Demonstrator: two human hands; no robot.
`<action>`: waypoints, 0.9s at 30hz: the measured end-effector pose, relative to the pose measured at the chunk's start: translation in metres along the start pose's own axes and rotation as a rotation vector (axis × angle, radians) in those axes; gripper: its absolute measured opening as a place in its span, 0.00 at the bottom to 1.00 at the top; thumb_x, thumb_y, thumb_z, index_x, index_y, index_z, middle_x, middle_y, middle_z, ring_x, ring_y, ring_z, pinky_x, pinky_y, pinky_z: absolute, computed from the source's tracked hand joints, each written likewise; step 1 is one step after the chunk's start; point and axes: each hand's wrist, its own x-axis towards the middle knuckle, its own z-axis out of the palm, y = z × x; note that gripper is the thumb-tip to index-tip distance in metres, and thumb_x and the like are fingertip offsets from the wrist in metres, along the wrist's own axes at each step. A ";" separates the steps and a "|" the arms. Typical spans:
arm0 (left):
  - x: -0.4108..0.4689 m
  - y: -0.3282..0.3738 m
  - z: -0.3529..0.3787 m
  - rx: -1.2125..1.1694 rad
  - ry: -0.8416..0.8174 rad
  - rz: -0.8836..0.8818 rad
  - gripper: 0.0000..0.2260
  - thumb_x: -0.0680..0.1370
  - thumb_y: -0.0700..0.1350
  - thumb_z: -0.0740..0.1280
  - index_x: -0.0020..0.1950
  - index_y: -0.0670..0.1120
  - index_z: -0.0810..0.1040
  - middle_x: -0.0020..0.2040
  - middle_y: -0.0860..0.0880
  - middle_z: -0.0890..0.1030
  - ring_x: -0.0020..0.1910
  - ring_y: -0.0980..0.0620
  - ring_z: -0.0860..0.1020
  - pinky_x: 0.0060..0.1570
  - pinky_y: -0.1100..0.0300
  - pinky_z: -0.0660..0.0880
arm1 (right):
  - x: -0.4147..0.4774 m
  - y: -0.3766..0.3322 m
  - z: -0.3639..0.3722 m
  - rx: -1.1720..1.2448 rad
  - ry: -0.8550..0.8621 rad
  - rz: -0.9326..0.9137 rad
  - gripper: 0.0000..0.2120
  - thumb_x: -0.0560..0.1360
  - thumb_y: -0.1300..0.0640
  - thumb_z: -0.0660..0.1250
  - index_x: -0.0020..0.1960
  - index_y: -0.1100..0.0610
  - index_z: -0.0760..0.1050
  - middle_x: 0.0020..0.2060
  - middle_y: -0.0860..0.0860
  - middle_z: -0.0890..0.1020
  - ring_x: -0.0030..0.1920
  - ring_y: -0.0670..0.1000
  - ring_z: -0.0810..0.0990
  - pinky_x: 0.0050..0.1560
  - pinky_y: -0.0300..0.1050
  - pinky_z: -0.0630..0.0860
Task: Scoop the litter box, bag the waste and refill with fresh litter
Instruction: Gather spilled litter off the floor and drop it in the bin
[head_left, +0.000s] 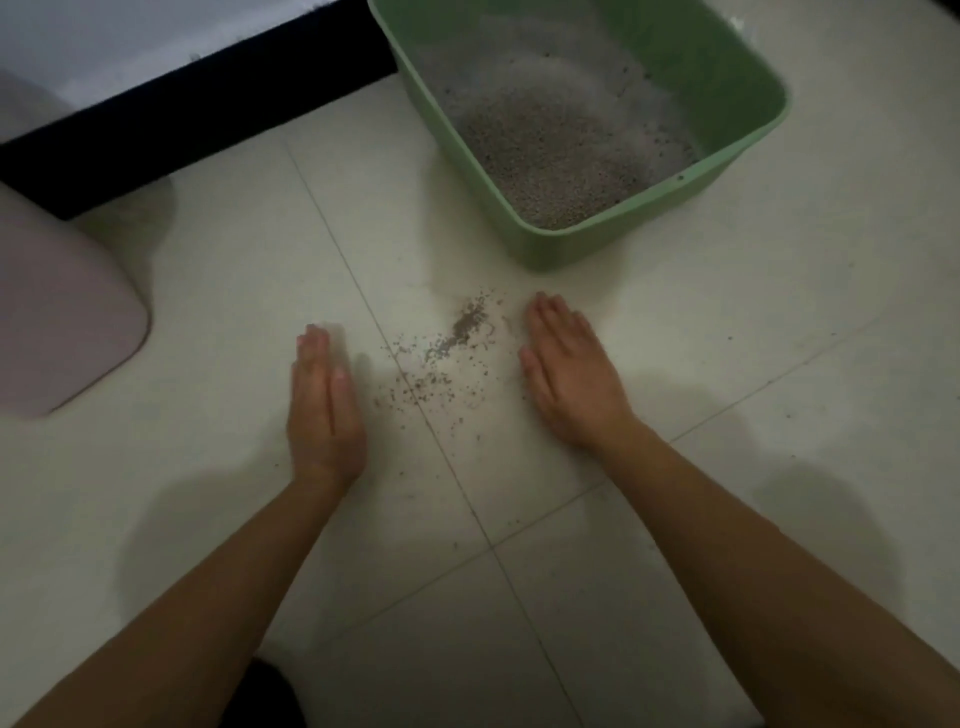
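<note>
Spilled litter (457, 343) lies on the floor (727, 364) just below the box (737, 171). Left hand (324, 405) and right hand (571, 374) flank it, fingers straight, together, holding nothing.

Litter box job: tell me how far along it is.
Done: the litter box holds litter, freshness unclear. In hand: open left hand and right hand flank spilled litter on the floor, likely to gather it. Left: clearing that spill; no bag or scoop shows.
</note>
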 end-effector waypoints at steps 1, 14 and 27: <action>-0.005 -0.017 -0.010 0.062 0.030 -0.023 0.25 0.82 0.49 0.47 0.78 0.41 0.58 0.79 0.45 0.58 0.78 0.53 0.54 0.77 0.57 0.46 | -0.003 0.007 -0.002 -0.007 0.029 0.046 0.29 0.83 0.47 0.45 0.80 0.61 0.53 0.79 0.57 0.55 0.80 0.54 0.50 0.79 0.47 0.44; -0.014 0.029 0.052 0.200 -0.167 -0.015 0.32 0.80 0.57 0.42 0.79 0.39 0.50 0.80 0.42 0.51 0.79 0.49 0.47 0.77 0.55 0.40 | -0.040 0.008 0.008 -0.098 -0.013 0.189 0.33 0.82 0.41 0.42 0.81 0.60 0.44 0.80 0.55 0.46 0.80 0.51 0.41 0.79 0.49 0.41; -0.003 0.010 0.015 -0.097 0.032 -0.107 0.26 0.81 0.46 0.46 0.78 0.38 0.56 0.79 0.43 0.57 0.78 0.51 0.53 0.77 0.58 0.46 | -0.118 -0.004 0.024 -0.054 0.147 0.693 0.37 0.81 0.39 0.42 0.80 0.62 0.42 0.80 0.58 0.44 0.80 0.54 0.40 0.79 0.54 0.42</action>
